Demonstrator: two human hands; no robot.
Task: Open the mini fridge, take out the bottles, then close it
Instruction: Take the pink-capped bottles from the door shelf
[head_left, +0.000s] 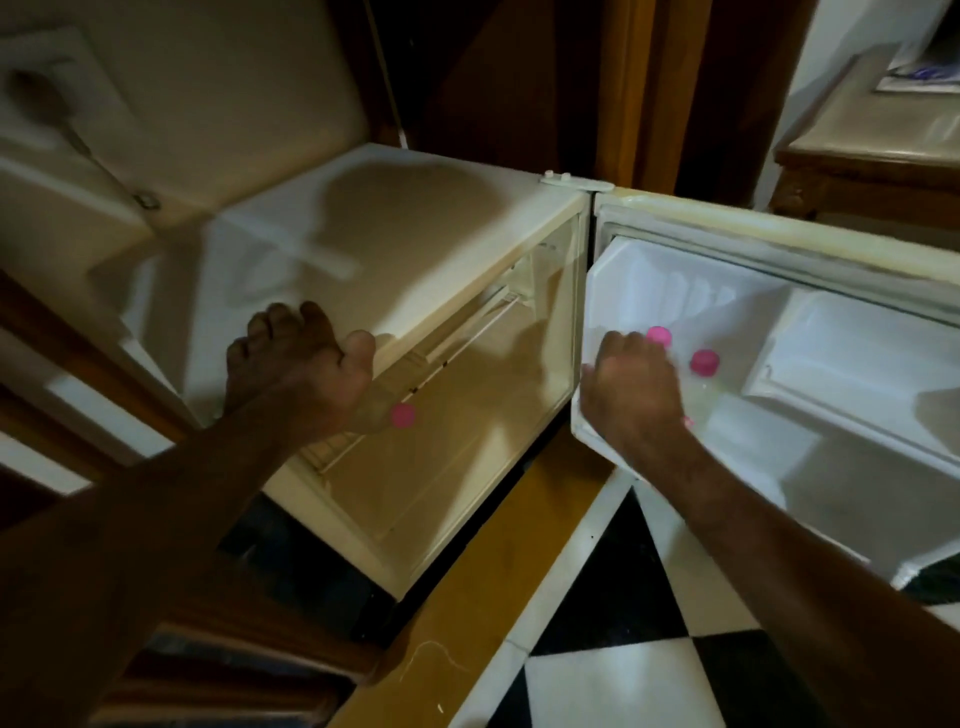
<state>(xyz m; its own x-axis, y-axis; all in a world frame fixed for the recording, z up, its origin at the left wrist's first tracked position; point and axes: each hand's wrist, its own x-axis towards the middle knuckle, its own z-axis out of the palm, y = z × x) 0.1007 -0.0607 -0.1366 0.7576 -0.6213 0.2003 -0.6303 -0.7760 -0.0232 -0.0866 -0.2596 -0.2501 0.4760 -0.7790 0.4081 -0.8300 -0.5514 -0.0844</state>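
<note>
Showing a cream-white mini fridge (395, 218) with its white-lined door (810, 374) swung fully open to the right on the top hinge (563, 179). The left hand (291, 364) lies on the front edge of the fridge's top panel, fingers spread flat over the top and thumb hooked down over the lip; it grips nothing but the cabinet edge. The right hand (631, 387) reaches into the door's shelf at its hinge-side end, fingers curled together around something clear beneath them, apparently a bottle, though the hand hides the grip itself. Just beyond that hand, a clear plastic bottle with a pink cap (658, 335) stands in the shelf, touching or nearly touching the knuckles; a second pink-capped bottle (704, 362) stands just beside it, further from the hinge. Inside the cabinet, a third pink cap (403, 415) shows below the left thumb, near the front edge of the wire shelf (467, 332). A black-and-white chequered tile floor (613, 675) runs under the open door, bordered by a yellow strip (493, 561).
</note>
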